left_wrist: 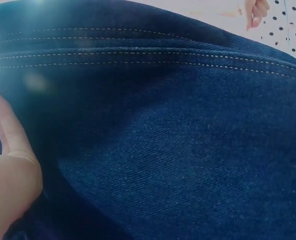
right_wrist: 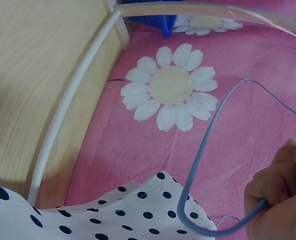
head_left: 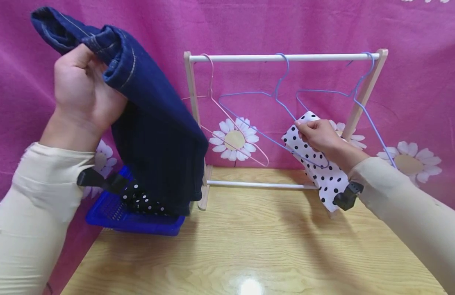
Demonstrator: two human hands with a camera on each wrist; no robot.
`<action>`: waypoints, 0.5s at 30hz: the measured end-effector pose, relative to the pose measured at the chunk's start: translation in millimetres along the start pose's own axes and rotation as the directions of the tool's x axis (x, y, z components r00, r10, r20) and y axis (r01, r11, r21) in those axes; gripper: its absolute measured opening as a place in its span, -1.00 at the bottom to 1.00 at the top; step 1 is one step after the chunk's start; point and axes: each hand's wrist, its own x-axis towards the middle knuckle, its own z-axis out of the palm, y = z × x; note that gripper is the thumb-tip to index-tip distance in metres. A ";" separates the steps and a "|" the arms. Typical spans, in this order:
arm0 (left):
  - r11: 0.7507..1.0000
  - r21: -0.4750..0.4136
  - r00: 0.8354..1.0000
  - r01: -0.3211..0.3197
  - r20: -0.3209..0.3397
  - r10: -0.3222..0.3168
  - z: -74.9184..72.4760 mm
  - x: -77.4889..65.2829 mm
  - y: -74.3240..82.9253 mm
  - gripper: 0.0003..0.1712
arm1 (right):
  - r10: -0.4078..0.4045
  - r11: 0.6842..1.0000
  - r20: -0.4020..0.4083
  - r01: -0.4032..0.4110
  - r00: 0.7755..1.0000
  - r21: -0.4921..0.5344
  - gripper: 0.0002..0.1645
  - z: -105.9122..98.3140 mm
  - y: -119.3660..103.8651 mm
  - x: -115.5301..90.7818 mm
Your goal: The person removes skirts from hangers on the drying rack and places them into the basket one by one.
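Two sets of fingers are clamped: left hand on jeans, right hand on blue hanger (basket at the surface's left edge).

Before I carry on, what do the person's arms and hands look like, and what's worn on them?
The left sleeve and right sleeve are cream, plain and long. A small black fitting sits at the left cuff, another at the right. The left hand and right hand are ungloved.
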 end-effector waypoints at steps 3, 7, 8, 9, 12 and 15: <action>1.000 0.017 0.999 -0.024 -0.023 0.024 -2.2 2.3 5.9 -0.77 | 0.008 1.000 0.002 -0.008 1.000 -0.027 -0.39 1.1 0.1 0.2; 0.999 0.040 0.999 -0.033 -0.037 0.035 -4.9 6.1 12.4 -0.77 | 0.015 0.999 0.000 -0.015 1.000 -0.034 -0.39 0.4 0.3 -0.2; 0.998 0.050 0.999 -0.031 -0.041 0.033 -5.7 7.3 14.2 -0.77 | 0.013 0.999 -0.002 -0.013 1.000 -0.030 -0.39 -0.1 0.1 -0.3; 0.998 0.059 0.999 -0.030 -0.044 0.032 -6.7 8.5 16.0 -0.77 | 0.010 1.000 -0.003 -0.010 1.000 -0.026 -0.39 -0.6 0.0 -0.3; 0.997 0.076 0.997 -0.025 -0.066 0.030 -10.2 13.0 21.9 -0.77 | 0.005 1.000 -0.007 -0.005 1.000 -0.019 -0.39 -1.8 -0.4 -0.1; 0.997 0.069 0.995 -0.014 -0.095 0.021 -14.9 19.0 27.5 -0.77 | 0.006 1.000 -0.008 -0.006 1.000 -0.016 -0.39 -2.1 -0.4 -0.4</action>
